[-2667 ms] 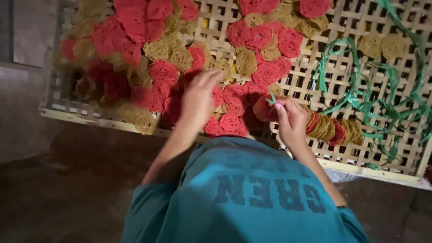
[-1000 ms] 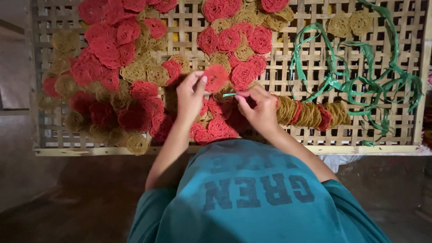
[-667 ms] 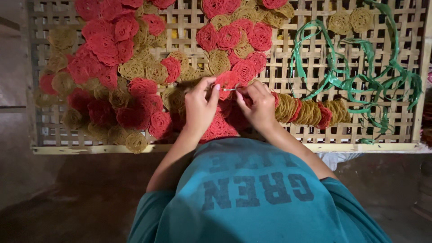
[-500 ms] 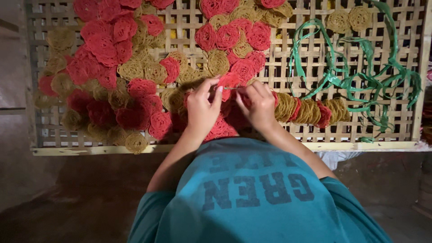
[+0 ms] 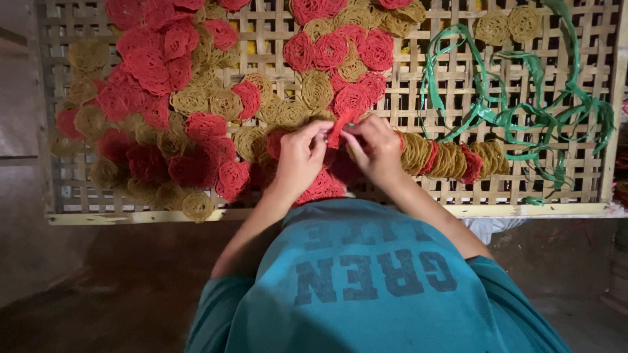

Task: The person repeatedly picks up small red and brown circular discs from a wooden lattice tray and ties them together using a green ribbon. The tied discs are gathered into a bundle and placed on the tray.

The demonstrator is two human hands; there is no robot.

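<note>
My left hand [image 5: 302, 155] and my right hand [image 5: 375, 148] meet over the woven bamboo tray [image 5: 418, 78] and together pinch one red lacy disc [image 5: 337, 128], held on edge between the fingertips. A row of yellow and red discs strung side by side [image 5: 451, 159] stretches to the right from my right hand. Beneath and around my hands lie several loose red discs [image 5: 147, 62] and yellow discs [image 5: 190, 99], heaped on the left half of the tray.
A tangle of green plastic ribbon [image 5: 523, 111] lies on the tray's right side. Two yellow discs [image 5: 507, 26] sit at the top right. The tray's front edge [image 5: 131, 216] runs just before my teal shirt [image 5: 366, 287]. Dark floor lies below.
My left hand reached among the loose discs, lifted a red one, and came to my right hand. Both hands now hold that disc at the end of the strung row.
</note>
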